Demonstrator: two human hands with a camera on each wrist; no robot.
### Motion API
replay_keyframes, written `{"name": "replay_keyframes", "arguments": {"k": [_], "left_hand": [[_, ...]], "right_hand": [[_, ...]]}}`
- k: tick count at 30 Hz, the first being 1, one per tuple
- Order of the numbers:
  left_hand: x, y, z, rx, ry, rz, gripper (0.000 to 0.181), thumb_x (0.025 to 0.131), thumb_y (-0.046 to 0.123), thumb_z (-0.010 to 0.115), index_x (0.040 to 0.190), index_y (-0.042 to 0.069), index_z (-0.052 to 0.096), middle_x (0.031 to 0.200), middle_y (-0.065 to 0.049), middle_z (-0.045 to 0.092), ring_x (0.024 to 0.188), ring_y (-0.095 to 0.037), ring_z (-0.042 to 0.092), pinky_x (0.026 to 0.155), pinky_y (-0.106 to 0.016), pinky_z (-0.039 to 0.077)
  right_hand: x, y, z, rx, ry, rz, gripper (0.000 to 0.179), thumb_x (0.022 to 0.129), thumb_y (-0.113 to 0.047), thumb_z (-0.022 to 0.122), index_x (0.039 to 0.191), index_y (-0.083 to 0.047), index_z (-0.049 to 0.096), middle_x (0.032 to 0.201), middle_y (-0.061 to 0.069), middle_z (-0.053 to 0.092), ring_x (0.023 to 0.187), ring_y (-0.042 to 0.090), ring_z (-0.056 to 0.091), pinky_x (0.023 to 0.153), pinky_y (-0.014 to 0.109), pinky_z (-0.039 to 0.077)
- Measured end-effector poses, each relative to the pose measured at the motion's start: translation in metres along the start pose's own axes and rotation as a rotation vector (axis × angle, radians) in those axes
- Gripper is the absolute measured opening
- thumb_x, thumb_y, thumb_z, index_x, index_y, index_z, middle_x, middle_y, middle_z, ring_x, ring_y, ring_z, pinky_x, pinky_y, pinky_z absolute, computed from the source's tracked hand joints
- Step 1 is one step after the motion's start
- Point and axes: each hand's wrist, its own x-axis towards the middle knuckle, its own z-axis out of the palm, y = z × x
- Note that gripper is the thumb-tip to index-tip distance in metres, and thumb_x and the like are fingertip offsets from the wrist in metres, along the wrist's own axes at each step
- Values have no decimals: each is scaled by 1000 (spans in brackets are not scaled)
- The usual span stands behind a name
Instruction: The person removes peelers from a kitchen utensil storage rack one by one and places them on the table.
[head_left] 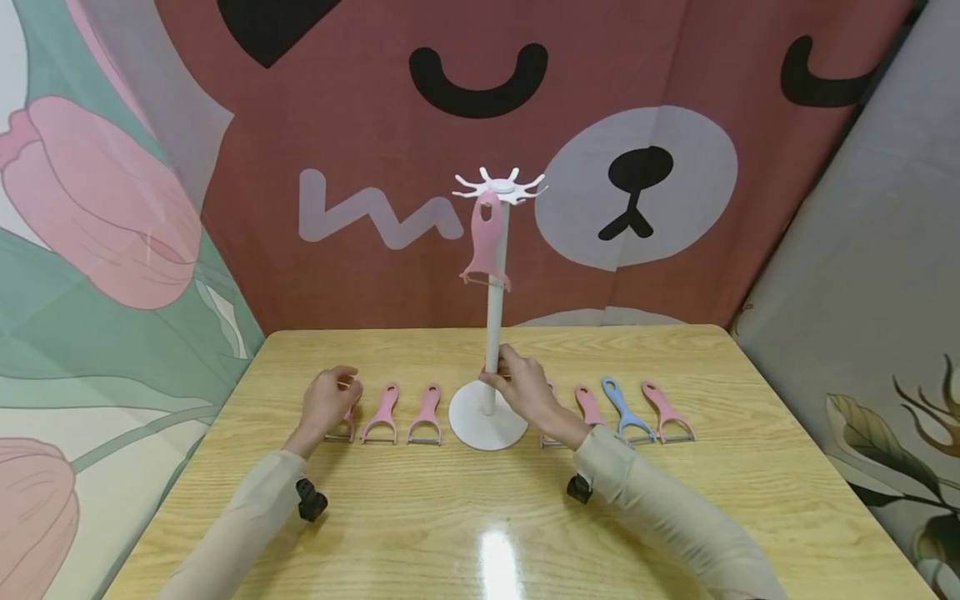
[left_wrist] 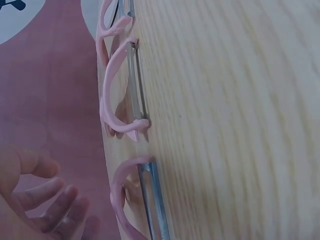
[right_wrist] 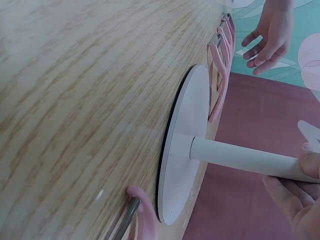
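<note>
My right hand [head_left: 525, 385] grips the lower pole of a white stand [head_left: 495, 325], thumb and fingers wrapped around it just above the round base. From one arm of the stand's star-shaped top hangs a pink peeler [head_left: 486, 237]. Over at the left, my left hand [head_left: 330, 404] hovers above the leftmost pink peeler [head_left: 347, 427], partly covering it in the head view. Its fingers are loosely bent with nothing between them, and the right wrist view shows this hand [right_wrist: 272, 37] held above the row. Two more pink peelers [head_left: 386, 414] lie between it and the stand.
Right of the stand lie a blue peeler [head_left: 624, 408] and several pink peelers [head_left: 666, 411], one partly hidden by my right wrist. Everything stands on a wood-grain table [head_left: 420, 517]. A printed cloth [head_left: 360, 283] hangs behind the table's far edge.
</note>
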Motion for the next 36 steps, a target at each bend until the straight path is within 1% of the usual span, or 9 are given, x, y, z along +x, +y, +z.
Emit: {"name": "replay_keyframes", "arguments": {"k": [10,14,18,22,25,28,34,36], "left_hand": [[5,6,2,-7,8,26,32,94,6,55,122,-7,63,103,-21,68,91,-33,65,77,-47,51],[7,8,3,-15,21,34,31,93,5,55,120,-7,64,102,-20,69,90,-33,66,76,-47,51],[7,11,6,-26,17,48,29,93,4,56,119,-7,64,101,-21,69,90,-34,66,77,-48,51],[8,11,8,-28,20,57,29,94,4,56,119,-6,65,102,-21,69,91,-34,66,77,-48,51],[8,11,10,-32,28,47,28,94,5,56,119,-4,66,102,-20,69,91,-33,67,77,-47,51],[8,12,12,-37,25,44,28,95,6,57,119,-4,66,103,-20,69,91,-32,66,77,-46,52],[10,16,15,-51,43,65,27,95,5,57,118,-4,66,103,-21,69,90,-33,66,79,-47,52],[11,18,15,-55,46,72,26,95,5,57,118,-4,66,103,-21,69,91,-33,67,80,-48,52]], "right_hand": [[2,2,0,-31,34,-4,25,87,-12,76,105,-3,61,93,9,74,85,21,73,73,38,58],[2,1,0,-52,30,4,26,87,-14,76,105,-3,61,93,10,74,85,20,73,72,37,58],[3,0,0,-76,31,16,27,87,-16,77,105,-3,61,93,11,74,84,21,73,71,36,58],[3,0,-1,-69,22,28,27,88,-16,76,104,-3,60,93,11,74,84,20,73,71,35,58],[3,1,-2,-54,5,29,26,88,-16,76,104,-3,60,93,10,74,84,20,73,71,33,58],[3,2,-3,-52,-7,15,26,88,-16,76,104,-3,60,93,10,73,84,20,73,71,32,58],[5,5,-4,-52,-9,-24,26,88,-15,76,104,-3,59,92,9,73,83,20,73,70,31,58],[5,6,-5,-54,-12,-24,26,88,-15,76,104,-4,59,91,8,73,82,19,72,70,31,58]]}}
